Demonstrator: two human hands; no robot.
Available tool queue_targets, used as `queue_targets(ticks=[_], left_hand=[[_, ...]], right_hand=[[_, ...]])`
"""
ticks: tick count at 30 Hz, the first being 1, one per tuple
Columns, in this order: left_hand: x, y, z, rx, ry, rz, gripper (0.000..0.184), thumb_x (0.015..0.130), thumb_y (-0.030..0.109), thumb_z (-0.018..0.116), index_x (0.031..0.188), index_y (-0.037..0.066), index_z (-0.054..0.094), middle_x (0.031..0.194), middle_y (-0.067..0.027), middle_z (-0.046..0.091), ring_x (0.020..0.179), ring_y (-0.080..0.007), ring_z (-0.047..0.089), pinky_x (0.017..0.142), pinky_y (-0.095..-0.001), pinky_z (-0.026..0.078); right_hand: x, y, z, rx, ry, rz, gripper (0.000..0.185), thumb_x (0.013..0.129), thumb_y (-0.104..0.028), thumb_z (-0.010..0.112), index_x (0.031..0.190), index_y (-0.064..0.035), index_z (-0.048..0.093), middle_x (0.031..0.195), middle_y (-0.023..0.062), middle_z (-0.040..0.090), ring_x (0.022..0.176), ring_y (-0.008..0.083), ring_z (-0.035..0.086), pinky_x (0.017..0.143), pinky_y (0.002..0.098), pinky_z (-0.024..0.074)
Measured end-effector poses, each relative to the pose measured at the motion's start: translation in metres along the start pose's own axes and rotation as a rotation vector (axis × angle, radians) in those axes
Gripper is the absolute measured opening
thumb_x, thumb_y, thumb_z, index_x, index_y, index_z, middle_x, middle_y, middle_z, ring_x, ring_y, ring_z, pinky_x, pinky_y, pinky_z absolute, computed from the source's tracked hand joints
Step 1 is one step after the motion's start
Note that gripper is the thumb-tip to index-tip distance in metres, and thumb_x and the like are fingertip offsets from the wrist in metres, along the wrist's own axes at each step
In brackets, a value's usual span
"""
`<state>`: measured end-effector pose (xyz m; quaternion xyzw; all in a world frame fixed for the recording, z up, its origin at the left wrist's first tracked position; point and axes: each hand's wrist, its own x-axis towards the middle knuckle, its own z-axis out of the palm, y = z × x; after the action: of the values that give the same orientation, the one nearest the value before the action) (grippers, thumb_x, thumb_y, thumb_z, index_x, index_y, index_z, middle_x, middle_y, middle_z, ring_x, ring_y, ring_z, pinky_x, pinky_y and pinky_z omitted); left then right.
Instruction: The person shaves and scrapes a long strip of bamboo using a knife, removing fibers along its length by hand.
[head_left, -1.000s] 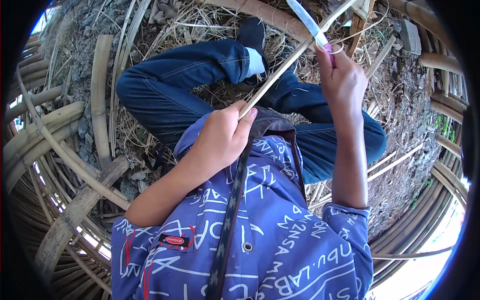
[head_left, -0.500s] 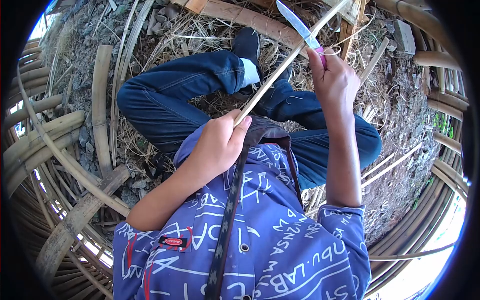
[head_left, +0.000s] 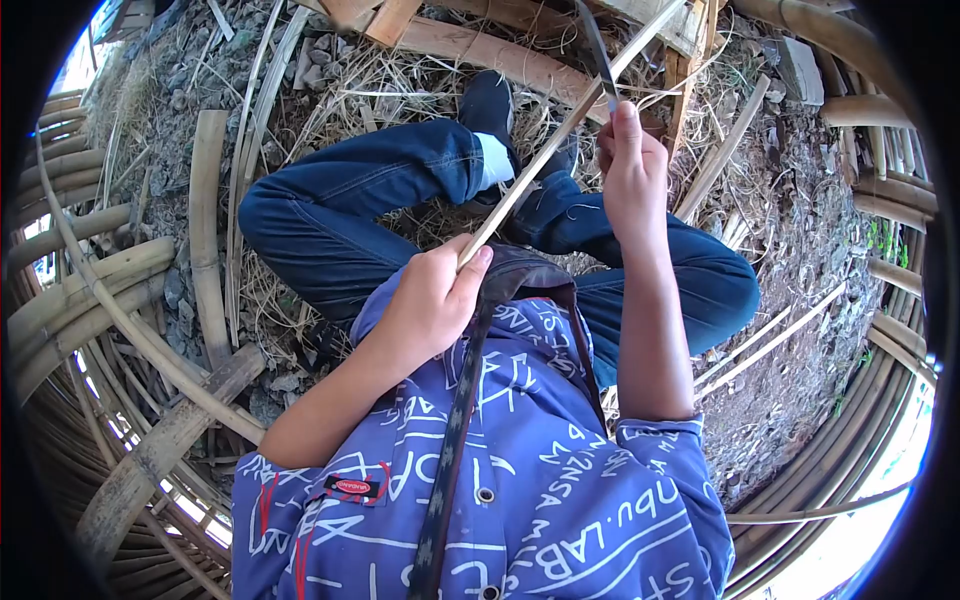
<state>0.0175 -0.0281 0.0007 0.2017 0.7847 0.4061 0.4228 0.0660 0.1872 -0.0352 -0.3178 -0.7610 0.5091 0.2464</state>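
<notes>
A long pale bamboo strip (head_left: 545,152) slants from my lap up to the top right. Its near end is gripped by my left hand (head_left: 437,290), thumb lying along the strip. My right hand (head_left: 636,165) is closed around the handle of a knife (head_left: 599,58), which the fingers mostly hide. The blade points up and away, turned nearly edge-on, and crosses the strip just above my right thumb. Whether the edge bites into the strip, I cannot tell. Below lie my crossed legs in blue jeans (head_left: 345,205).
Wooden boards (head_left: 500,52) lie beyond my feet, with shavings (head_left: 385,100) scattered on the rubble ground. Thick bamboo poles (head_left: 208,230) and a curved bamboo frame (head_left: 130,320) stand at the left. More bamboo poles (head_left: 885,195) line the right. Two thin strips (head_left: 770,335) lie right of my knee.
My right hand has moved left and slightly down, rolling the knife so its blade shows edge-on instead of its flat side. My left hand has shifted slightly left and down with the strip.
</notes>
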Motion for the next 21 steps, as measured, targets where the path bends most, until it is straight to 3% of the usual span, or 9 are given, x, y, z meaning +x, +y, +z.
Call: queue_targets(ticks=[2,4,6,7,11,13,15,17,21], left_hand=[[0.0,0.0,0.0,0.027,0.008,0.021,0.031,0.096,0.024,0.045,0.08,-0.002,0.052,0.054,-0.012,0.049,0.05,-0.0221,0.051,0.051,-0.0358,0.04],[0.0,0.0,-0.001,0.023,0.005,0.02,0.031,0.096,0.024,0.045,0.08,-0.001,0.052,0.054,-0.0117,0.049,0.049,-0.0218,0.05,0.051,-0.0356,0.039],[-0.001,-0.002,-0.001,0.018,0.001,0.019,0.031,0.096,0.024,0.046,0.08,-0.001,0.052,0.054,-0.0114,0.049,0.049,-0.0214,0.05,0.051,-0.0354,0.039],[-0.002,-0.005,-0.001,0.031,0.002,0.025,0.031,0.096,0.024,0.046,0.08,-0.001,0.052,0.054,-0.011,0.048,0.049,-0.0211,0.049,0.051,-0.0355,0.039],[0.0,-0.008,-0.001,0.024,0.01,0.042,0.031,0.096,0.024,0.046,0.08,-0.001,0.052,0.053,-0.0101,0.046,0.047,-0.0198,0.046,0.049,-0.0356,0.037],[0.001,-0.007,-0.002,0.03,0.0,0.031,0.031,0.096,0.024,0.046,0.079,-0.001,0.052,0.053,-0.0104,0.046,0.047,-0.02,0.046,0.05,-0.0356,0.037],[0.002,-0.006,-0.002,0.042,-0.007,0.019,0.031,0.096,0.024,0.046,0.079,-0.001,0.052,0.053,-0.0107,0.046,0.047,-0.0202,0.046,0.05,-0.0357,0.038],[0.001,-0.005,-0.002,-0.012,-0.019,-0.011,0.03,0.097,0.022,0.046,0.08,-0.002,0.05,0.059,-0.0012,0.038,0.058,-0.0089,0.034,0.052,-0.029,0.032],[0.001,-0.008,-0.001,0.036,0.012,0.037,0.031,0.096,0.023,0.046,0.079,-0.002,0.052,0.054,-0.0112,0.049,0.048,-0.02,0.048,0.05,-0.0357,0.038]], right_hand=[[-0.001,-0.012,-0.002,0.57,-0.151,0.465,0.05,0.097,-0.048,0.04,0.065,-0.0087,0.042,0.051,-0.0042,0.03,0.041,0.007,0.028,0.038,0.0266,0.0201],[-0.001,-0.023,-0.003,0.683,-0.151,0.55,0.046,0.096,-0.05,0.038,0.067,-0.0138,0.039,0.051,-0.0069,0.025,0.04,0.0047,0.022,0.038,0.0228,0.0153],[0.005,-0.023,-0.01,1.032,-0.145,0.644,0.047,0.095,-0.052,0.038,0.066,-0.0145,0.037,0.05,-0.0062,0.024,0.038,0.0061,0.02,0.036,0.0245,0.0138],[0.01,-0.018,-0.01,0.922,-0.028,0.583,0.048,0.095,-0.052,0.038,0.065,-0.0155,0.036,0.049,-0.0061,0.025,0.037,0.0064,0.019,0.035,0.0247,0.0133],[0.006,-0.017,-0.023,0.877,-0.093,0.506,0.045,0.093,-0.047,0.048,0.064,-0.0139,0.04,0.05,-0.0082,0.027,0.04,0.0041,0.024,0.037,0.0224,0.0159],[0.004,-0.016,-0.019,0.387,0.079,0.257,0.032,0.086,-0.034,0.066,0.073,-0.0059,0.058,0.052,-0.0099,0.033,0.045,0.0008,0.028,0.041,0.0197,0.0189],[0.006,-0.015,-0.017,0.28,0.104,0.131,0.026,0.082,-0.027,0.071,0.082,-0.0025,0.062,0.054,-0.0106,0.035,0.047,-0.0001,0.029,0.043,0.0189,0.0196],[0.008,-0.016,-0.013,0.15,0.115,-0.027,0.032,0.076,-0.018,0.077,0.098,0.0025,0.066,0.054,-0.0109,0.035,0.049,-0.0006,0.029,0.044,0.0185,0.0205],[0.013,-0.027,-0.003,0.074,0.165,0.006,0.024,0.078,-0.016,0.075,0.091,0.0027,0.067,0.053,-0.0098,0.036,0.049,-0.0004,0.03,0.044,0.0199,0.0221]])
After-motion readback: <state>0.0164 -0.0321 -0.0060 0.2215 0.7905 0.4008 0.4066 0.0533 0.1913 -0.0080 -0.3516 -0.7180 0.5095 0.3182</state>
